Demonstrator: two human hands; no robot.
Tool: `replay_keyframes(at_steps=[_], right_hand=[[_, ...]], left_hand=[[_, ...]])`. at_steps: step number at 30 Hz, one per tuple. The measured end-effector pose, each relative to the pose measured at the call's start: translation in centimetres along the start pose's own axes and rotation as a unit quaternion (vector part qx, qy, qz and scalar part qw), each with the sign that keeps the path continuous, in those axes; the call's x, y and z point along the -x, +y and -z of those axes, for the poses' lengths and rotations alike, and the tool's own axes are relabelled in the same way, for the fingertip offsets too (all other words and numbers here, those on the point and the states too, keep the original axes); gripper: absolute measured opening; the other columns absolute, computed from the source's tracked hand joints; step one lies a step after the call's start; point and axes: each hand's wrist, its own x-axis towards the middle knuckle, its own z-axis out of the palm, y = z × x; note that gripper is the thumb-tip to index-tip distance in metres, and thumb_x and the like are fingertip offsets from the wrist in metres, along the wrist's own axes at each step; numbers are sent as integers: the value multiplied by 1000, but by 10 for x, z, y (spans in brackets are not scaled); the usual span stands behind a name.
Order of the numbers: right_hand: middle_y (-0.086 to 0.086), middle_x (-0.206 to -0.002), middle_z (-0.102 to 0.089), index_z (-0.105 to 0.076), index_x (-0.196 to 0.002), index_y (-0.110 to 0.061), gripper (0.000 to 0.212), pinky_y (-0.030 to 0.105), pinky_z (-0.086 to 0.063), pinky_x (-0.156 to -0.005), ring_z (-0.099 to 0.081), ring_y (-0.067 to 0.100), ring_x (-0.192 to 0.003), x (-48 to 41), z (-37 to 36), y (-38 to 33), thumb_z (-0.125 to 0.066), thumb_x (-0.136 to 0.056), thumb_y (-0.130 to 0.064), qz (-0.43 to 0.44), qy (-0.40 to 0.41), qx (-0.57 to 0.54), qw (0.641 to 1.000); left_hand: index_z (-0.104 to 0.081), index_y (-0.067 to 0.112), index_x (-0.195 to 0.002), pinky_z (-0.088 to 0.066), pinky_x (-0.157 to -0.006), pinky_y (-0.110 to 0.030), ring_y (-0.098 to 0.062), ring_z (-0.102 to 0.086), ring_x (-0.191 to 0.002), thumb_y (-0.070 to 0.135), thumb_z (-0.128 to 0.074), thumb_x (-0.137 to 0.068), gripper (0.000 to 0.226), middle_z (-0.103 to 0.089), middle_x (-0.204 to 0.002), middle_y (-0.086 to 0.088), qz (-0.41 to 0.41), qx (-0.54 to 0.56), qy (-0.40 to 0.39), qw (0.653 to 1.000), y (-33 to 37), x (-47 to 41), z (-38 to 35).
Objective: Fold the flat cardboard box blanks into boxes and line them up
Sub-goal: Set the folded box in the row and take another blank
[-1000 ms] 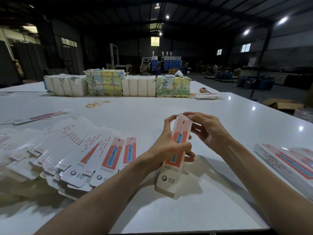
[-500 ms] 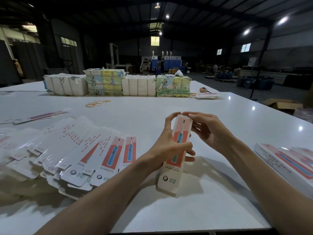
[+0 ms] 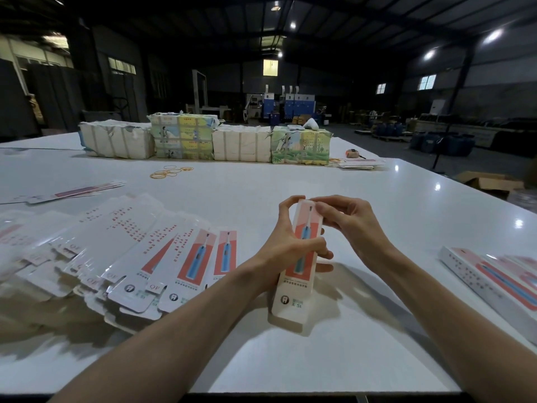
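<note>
A long narrow white box point(image 3: 296, 298) printed with a red panel and a blue toothbrush stands tilted above the white table point(image 3: 290, 367). My left hand point(image 3: 286, 251) grips its middle, thumb across the front. At the box's top end my right hand point(image 3: 348, 225) pinches the flap with curled fingers. A fanned heap of flat box blanks point(image 3: 116, 257) lies to the left. Folded boxes point(image 3: 491, 280) lie side by side at the right edge.
Wrapped bundles point(image 3: 209, 139) stand in a row across the far side of the table. Rubber bands point(image 3: 168, 171) lie in front of them. A few loose blanks point(image 3: 78, 191) lie at far left and more loose blanks point(image 3: 360, 164) at far right. The table's front edge is near.
The fingers of my right hand have curled down over the top end of the box, pressing the flap in. My left hand has kept its grip on the middle.
</note>
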Motion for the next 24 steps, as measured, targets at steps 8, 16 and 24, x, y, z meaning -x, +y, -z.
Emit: replay_keyframes(at_steps=[8, 16, 24], right_hand=[[-6, -117, -75, -65, -134, -21, 32, 26, -61, -87, -73, 16, -109, 3, -11, 8, -61, -104, -30, 4, -8, 20, 1000], [-1, -129, -50, -54, -145, -28, 52, 38, -57, -92, -59, 13, -113, 12, -29, -10, -55, -101, -57, 59, -75, 377, 921], [5, -141, -52, -47, -140, -18, 49, 35, -57, -90, -58, 21, -109, 40, -12, -26, -64, -100, -41, 59, -35, 514, 855]], left_hand=[[-30, 47, -144, -65, -70, -43, -30, -77, -77, 28, -77, -86, 77, -64, -118, -19, 36, 109, 22, 993, 2, -2, 2], [-31, 27, -158, -55, -99, -66, -44, -65, -123, 48, -52, -107, 59, -56, -145, -23, 42, 274, 86, 957, 9, 1, 0], [-62, 33, -128, -55, -102, -54, -36, -65, -124, 73, -47, -95, 53, -64, -137, -7, 122, 239, 9, 963, 12, 5, -3]])
